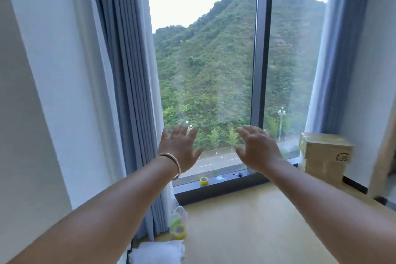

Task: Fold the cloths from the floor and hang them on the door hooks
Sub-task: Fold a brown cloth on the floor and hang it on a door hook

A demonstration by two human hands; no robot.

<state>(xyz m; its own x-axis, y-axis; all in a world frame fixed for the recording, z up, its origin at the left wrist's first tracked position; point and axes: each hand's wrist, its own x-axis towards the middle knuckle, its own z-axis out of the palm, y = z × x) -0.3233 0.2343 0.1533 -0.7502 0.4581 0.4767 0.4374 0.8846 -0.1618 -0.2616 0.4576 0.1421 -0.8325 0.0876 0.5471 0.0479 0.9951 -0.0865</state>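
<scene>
Two hands [218, 148] raised (empty); two tape rolls [203, 180].

Matt wood floor [257, 221], pleated cloth curtain [128, 70], cardboard box [323, 156]

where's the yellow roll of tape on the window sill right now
In the head view, the yellow tape roll stands on the dark window sill, low and centre, below the left hand, with small scissors further right.

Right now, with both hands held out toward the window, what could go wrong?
Both the left hand and the right hand are open and hold nothing, and no door hooks show here, so the job may stall. The yellow tape roll and scissors on the window sill could get knocked off by a sweeping arm.
</scene>
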